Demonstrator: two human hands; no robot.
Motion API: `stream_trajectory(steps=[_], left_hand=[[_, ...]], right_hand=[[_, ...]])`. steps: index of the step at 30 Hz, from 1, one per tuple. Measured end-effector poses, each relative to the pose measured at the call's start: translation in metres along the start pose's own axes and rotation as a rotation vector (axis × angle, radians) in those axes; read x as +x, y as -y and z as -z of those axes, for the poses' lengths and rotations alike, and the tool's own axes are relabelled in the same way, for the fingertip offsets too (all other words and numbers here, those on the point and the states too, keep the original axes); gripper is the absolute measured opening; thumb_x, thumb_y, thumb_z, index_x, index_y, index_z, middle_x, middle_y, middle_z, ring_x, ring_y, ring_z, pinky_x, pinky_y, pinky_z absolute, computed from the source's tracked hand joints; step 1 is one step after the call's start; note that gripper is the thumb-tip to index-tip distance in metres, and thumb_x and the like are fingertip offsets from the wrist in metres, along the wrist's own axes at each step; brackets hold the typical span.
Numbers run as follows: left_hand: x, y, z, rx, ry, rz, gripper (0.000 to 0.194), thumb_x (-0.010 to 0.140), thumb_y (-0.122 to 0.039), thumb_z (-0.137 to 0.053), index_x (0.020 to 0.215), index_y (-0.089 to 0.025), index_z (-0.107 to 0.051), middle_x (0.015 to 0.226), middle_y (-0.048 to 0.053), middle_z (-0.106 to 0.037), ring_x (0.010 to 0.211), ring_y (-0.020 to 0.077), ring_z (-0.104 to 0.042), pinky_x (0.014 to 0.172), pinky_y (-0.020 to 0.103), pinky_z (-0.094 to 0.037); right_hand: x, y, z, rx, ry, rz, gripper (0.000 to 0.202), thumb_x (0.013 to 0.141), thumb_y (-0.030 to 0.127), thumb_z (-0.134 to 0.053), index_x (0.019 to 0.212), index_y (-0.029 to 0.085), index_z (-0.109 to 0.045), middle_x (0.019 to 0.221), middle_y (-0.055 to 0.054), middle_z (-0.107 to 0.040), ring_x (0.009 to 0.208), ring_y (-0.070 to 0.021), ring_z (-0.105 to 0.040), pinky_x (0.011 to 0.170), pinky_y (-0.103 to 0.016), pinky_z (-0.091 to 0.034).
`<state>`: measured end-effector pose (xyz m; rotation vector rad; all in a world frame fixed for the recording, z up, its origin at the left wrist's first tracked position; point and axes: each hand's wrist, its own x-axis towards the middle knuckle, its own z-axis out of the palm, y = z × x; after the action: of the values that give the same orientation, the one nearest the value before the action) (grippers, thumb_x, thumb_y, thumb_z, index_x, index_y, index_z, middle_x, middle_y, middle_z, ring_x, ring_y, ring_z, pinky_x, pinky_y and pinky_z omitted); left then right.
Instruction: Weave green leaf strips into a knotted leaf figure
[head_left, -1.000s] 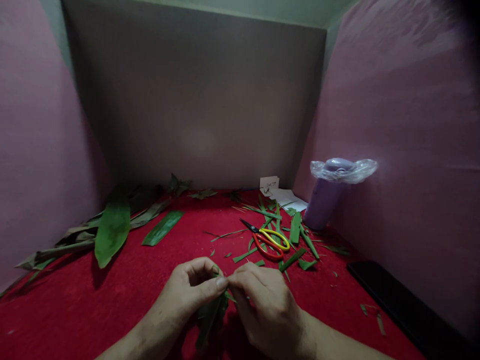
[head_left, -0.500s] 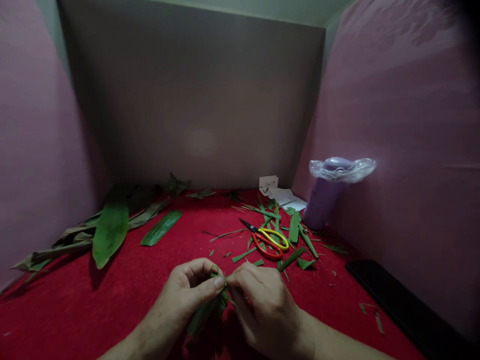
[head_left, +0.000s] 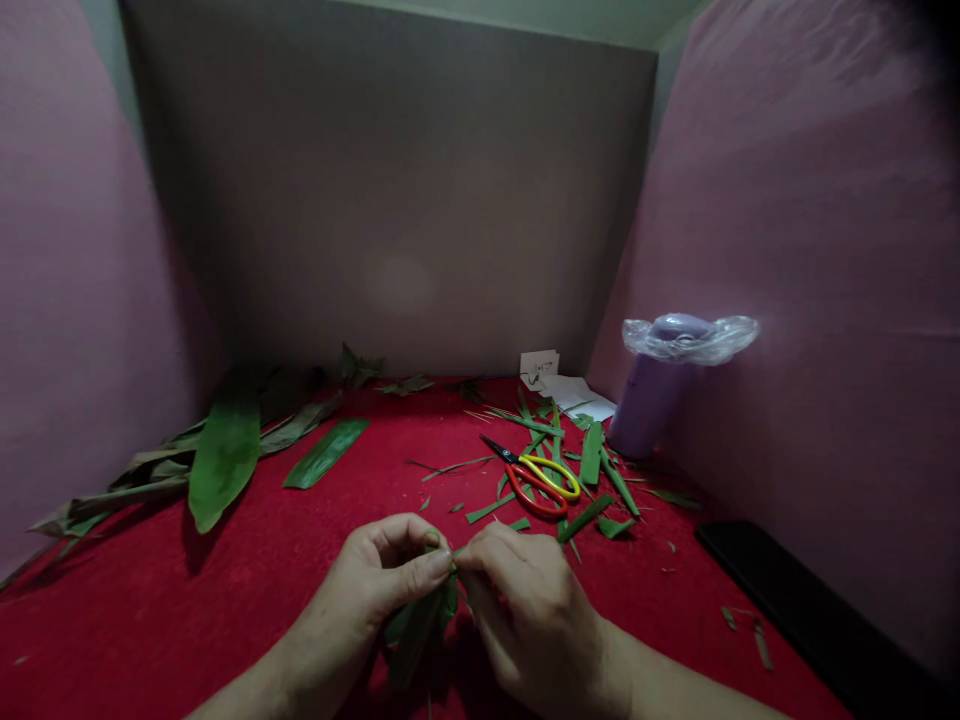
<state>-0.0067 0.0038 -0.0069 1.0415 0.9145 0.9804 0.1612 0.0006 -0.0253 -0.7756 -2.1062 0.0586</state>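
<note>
One bare left hand [head_left: 379, 572], lower centre, pinches a green leaf-strip bundle [head_left: 417, 632], likely steadying it; the bare right hand [head_left: 534, 605] pinches too, contents hidden.

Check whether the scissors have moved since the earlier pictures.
No. Judged against the purple container, the scissors lie in the same spot and point the same way.

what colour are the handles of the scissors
The scissors have one yellow handle and one red handle, best seen in the head view.
</note>
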Motion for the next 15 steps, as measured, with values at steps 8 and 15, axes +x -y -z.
stream_trajectory(steps=[8,15], left_hand=[[0.0032,0.0027,0.0016,-0.055,-0.009,0.036,0.015,0.067,-0.026,-0.075,0.072,-0.016,-0.067,0.057,-0.002,-0.064,0.046,0.0072,-0.053,0.045,0.016,-0.04],[0.0014,0.002,0.0048,-0.055,0.028,0.033,0.011,0.068,-0.022,-0.074,0.072,-0.016,-0.066,0.057,-0.001,-0.066,0.046,0.0074,-0.054,0.044,0.016,-0.038]], right_hand=[[0.0044,-0.0001,-0.0011,0.21,-0.025,-0.188,0.013,0.077,0.007,-0.048,0.071,0.016,-0.056,0.06,0.0,-0.056,0.054,-0.0127,-0.052,0.052,-0.024,-0.036],[0.003,-0.0012,-0.002,0.225,-0.029,-0.208,0.012,0.077,0.008,-0.05,0.072,0.016,-0.057,0.06,0.0,-0.056,0.053,-0.0124,-0.052,0.052,-0.024,-0.036]])
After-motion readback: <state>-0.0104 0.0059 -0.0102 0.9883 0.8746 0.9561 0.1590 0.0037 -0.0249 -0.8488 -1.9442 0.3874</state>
